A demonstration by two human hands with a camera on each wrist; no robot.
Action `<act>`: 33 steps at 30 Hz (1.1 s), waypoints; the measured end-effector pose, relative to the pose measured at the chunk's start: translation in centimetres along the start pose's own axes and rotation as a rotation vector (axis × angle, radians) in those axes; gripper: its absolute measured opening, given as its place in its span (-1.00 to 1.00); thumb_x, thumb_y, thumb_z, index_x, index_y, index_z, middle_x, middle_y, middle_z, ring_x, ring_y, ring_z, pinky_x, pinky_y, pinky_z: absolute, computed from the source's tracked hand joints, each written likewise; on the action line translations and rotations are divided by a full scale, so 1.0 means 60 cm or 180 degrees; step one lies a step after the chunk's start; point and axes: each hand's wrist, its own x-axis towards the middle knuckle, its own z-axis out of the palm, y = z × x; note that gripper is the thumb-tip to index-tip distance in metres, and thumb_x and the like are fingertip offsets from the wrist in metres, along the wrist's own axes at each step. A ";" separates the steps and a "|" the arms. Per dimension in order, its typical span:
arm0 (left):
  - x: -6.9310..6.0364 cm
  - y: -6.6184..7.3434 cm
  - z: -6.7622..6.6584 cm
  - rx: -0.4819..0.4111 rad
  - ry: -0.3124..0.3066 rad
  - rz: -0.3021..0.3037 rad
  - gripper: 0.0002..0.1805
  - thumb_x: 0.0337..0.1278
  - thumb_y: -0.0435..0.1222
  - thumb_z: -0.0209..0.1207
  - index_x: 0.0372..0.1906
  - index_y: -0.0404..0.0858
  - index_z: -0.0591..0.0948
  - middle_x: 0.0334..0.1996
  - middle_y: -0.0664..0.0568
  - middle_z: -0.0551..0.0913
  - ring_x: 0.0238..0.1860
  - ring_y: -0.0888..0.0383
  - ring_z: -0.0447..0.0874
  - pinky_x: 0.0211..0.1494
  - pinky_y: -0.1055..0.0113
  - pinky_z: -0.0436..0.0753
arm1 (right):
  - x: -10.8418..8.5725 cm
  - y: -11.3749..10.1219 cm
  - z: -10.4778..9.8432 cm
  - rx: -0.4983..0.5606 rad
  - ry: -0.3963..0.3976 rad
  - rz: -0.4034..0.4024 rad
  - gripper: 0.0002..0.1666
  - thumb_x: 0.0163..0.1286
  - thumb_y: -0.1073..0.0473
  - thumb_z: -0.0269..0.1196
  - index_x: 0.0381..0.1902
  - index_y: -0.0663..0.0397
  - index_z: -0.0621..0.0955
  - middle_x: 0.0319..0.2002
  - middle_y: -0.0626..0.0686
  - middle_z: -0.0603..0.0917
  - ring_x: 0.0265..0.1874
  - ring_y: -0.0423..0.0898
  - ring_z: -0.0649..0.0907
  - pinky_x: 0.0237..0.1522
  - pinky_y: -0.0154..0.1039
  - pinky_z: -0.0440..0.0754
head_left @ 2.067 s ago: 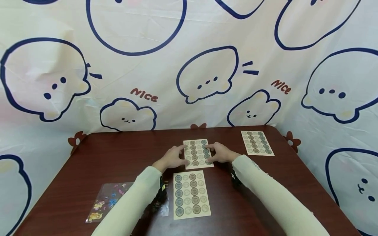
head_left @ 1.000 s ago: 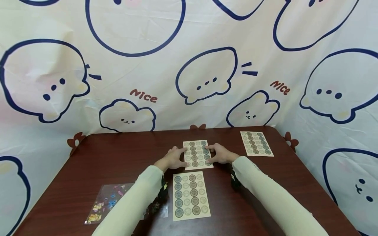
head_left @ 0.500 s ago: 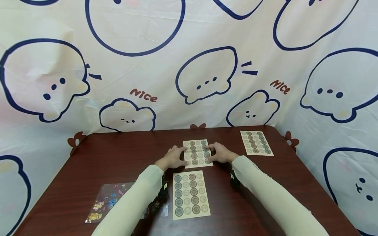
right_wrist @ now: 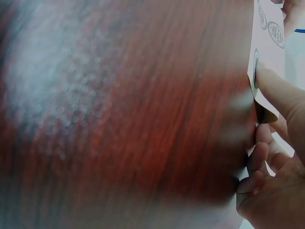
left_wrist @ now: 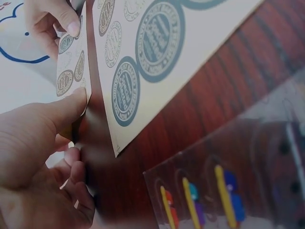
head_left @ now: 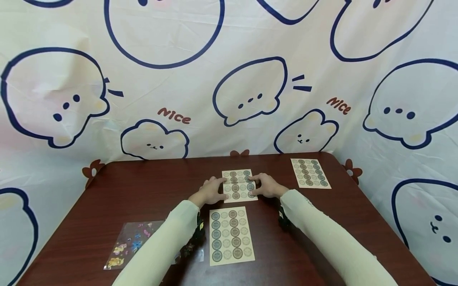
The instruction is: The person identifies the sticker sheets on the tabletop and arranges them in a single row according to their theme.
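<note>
In the head view a cream sheet of round stickers [head_left: 239, 186] is held at both sides near the table's middle. My left hand [head_left: 209, 191] pinches its left edge, the thumb on top near the lower corner. On the right edge my right hand [head_left: 266, 186] does the same. The left wrist view shows the left thumb on the sheet [left_wrist: 71, 71] and the left hand's [left_wrist: 43, 157] other fingers curled below it. A bent corner of the sheet [right_wrist: 271, 52] shows by the right hand [right_wrist: 276, 148] in the right wrist view.
A larger sticker sheet [head_left: 231, 236] lies just in front of the held one. Another sheet [head_left: 310, 173] is at the back right of the brown table [head_left: 150, 186]. A clear bag with colourful figures [head_left: 130, 242] lies at the left, partly under the left sleeve.
The lower edge of the held sheet has shifted slightly up in the view, and its sticker rows look bent across the middle. Both hands stay almost in place.
</note>
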 end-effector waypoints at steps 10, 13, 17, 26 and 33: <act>-0.001 0.002 0.001 -0.0013 -0.0021 -0.0037 -0.27 0.31 -0.14 0.30 0.52 -0.14 0.33 0.38 -0.19 0.40 0.25 -0.16 0.40 0.31 -0.14 0.41 | 0.005 0.001 0.005 0.0036 -0.0025 0.0044 -0.22 0.23 0.20 0.49 0.40 0.13 0.49 -0.25 0.07 0.60 -0.32 -0.12 0.51 -0.20 -0.31 0.43; -0.002 0.001 0.002 -0.0043 -0.0029 -0.0006 -0.27 0.32 -0.14 0.30 0.52 -0.16 0.33 0.39 -0.19 0.40 0.29 -0.17 0.40 0.33 -0.15 0.41 | 0.005 0.000 0.006 0.0034 -0.0030 0.0063 -0.22 0.23 0.20 0.48 0.40 0.12 0.49 -0.23 0.07 0.61 -0.30 -0.11 0.52 -0.15 -0.29 0.45; -0.001 -0.002 0.006 -0.0093 -0.0038 0.0041 -0.27 0.32 -0.15 0.29 0.52 -0.17 0.33 0.41 -0.19 0.39 0.36 -0.19 0.39 0.38 -0.17 0.39 | 0.003 -0.002 0.006 0.0024 -0.0034 0.0094 -0.22 0.24 0.19 0.48 0.41 0.11 0.49 -0.16 0.08 0.63 -0.23 -0.10 0.53 -0.03 -0.22 0.47; 0.009 0.000 0.011 -0.0319 0.0116 0.0142 -0.30 0.25 -0.22 0.35 0.47 -0.15 0.41 0.36 -0.17 0.45 0.36 -0.21 0.41 0.39 -0.20 0.35 | 0.002 -0.001 0.000 0.0016 0.0042 0.0043 -0.22 0.23 0.19 0.48 0.40 0.15 0.49 -0.23 0.06 0.63 -0.28 -0.12 0.55 -0.10 -0.26 0.49; 0.004 -0.001 0.012 -0.0399 0.0184 0.0116 -0.28 0.20 -0.25 0.39 0.45 -0.17 0.43 0.18 -0.13 0.55 0.19 -0.09 0.54 0.30 -0.12 0.43 | 0.002 -0.004 0.001 0.0073 0.0055 -0.0006 -0.22 0.22 0.21 0.49 0.40 0.15 0.50 -0.30 0.05 0.58 -0.34 -0.12 0.50 -0.21 -0.30 0.43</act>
